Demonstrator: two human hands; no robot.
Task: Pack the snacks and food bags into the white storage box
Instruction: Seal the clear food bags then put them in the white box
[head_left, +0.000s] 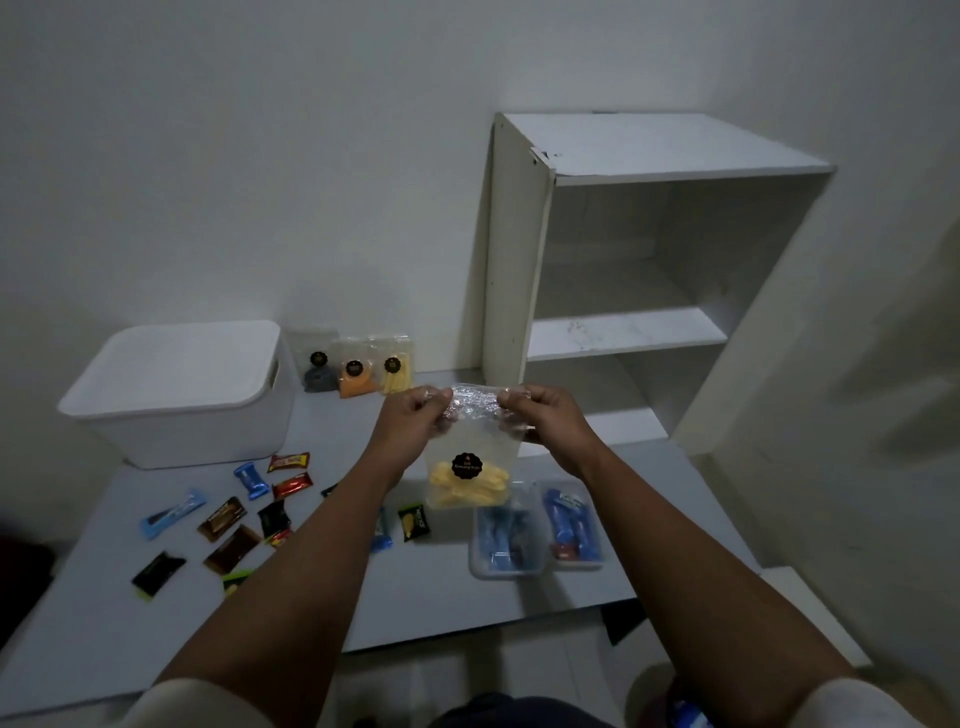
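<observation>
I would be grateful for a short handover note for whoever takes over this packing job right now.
Left hand and right hand both pinch the top of a clear food bag of yellow snacks, held above the table.
White storage box stands rear left, lid on.
Three food bags lean at the wall; loose snacks lie front left; two clear tubs hold blue packets.
Nothing visibly packed; everything remains.

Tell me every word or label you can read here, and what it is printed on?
Nothing reads with certainty.
Round black sticker on the clear bag held by the left hand and right hand: small pale lettering, too blurred to read.
Round stickers on the three bags by the wall: unreadable.
Small snack packets on the table: printing blurred.
Blue packets in the clear trays: white lettering, blurred.
White box: no text visible.
</observation>
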